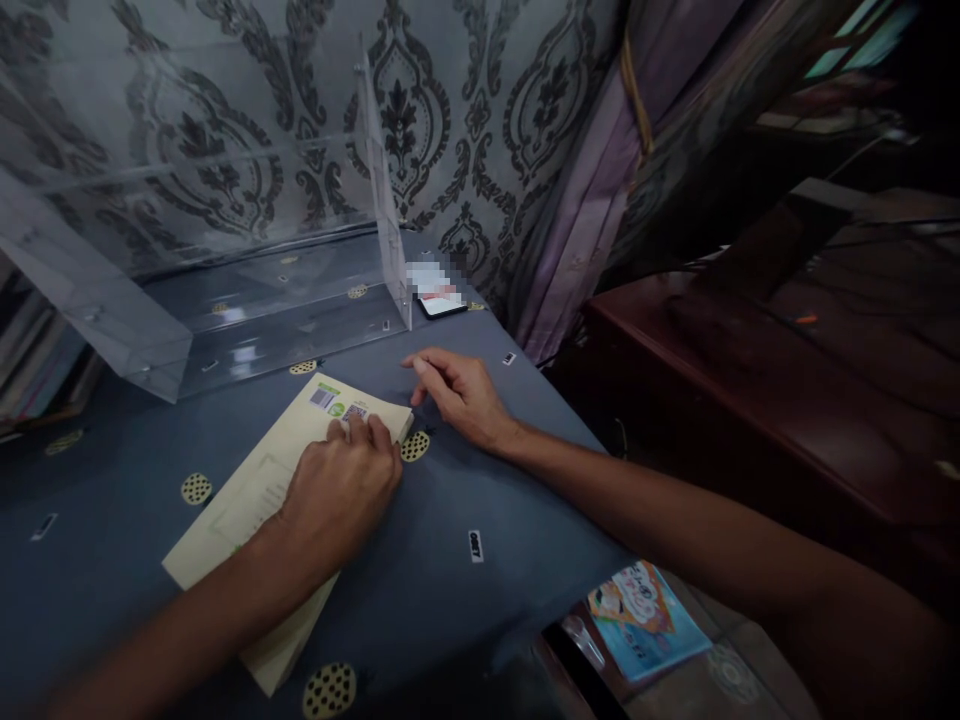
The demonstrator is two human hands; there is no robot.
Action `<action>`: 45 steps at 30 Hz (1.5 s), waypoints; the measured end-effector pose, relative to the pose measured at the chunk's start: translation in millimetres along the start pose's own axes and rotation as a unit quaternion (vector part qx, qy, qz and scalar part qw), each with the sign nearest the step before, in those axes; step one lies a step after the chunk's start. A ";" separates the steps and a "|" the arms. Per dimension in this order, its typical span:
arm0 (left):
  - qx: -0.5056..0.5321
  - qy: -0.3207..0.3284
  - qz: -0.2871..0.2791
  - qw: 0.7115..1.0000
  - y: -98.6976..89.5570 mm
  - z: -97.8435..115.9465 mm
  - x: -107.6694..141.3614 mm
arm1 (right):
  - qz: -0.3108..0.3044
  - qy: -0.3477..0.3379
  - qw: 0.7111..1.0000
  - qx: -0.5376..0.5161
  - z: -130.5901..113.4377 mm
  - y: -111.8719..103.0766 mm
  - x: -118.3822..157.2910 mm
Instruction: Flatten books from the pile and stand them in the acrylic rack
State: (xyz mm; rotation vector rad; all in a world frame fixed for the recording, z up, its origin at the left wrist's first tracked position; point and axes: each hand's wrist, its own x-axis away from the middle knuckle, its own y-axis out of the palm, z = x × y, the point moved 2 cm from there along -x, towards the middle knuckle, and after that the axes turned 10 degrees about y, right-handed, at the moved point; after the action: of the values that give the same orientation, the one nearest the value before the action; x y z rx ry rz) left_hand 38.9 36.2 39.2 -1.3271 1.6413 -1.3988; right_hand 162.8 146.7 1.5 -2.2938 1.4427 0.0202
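Observation:
A pale yellow book (251,478) lies at a slant on the blue patterned tablecloth (420,560), with a barcode and green marks near its top edge. My left hand (349,475) rests on its upper right part, fingers curled with the tips on the cover. Just right of the book, my right hand (461,392) is at the tablecloth, its index finger and thumb extended toward the left and a gap between them. Nothing shows in it. The lower part of the book is partly covered by my left forearm.
Behind the book stands a clear acrylic rack (390,230), with a phone (444,306) at its right. Stacked books (41,360) are at the far left. A colourful packet (645,620) lies below the table's right edge, near a dark red table (735,370).

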 end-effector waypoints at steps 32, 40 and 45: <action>0.000 -0.016 0.010 1.000 -0.3 1.5 -1.3 | -0.045 -0.015 0.999 0.026 -7.4 0.8 2.5; 0.016 -0.008 -0.007 1.000 -3.2 -1.4 0.0 | -0.038 -0.017 0.998 0.040 -4.3 1.5 2.7; 0.021 0.000 -0.033 0.999 -7.9 -2.8 0.4 | -0.023 -0.015 0.999 0.019 -6.5 1.3 4.7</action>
State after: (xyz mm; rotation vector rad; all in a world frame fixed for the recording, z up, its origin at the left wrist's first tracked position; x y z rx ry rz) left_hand 38.7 37.3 47.5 -1.3693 1.5728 -1.4643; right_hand 162.5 139.9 5.8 -2.2852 1.3642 0.0127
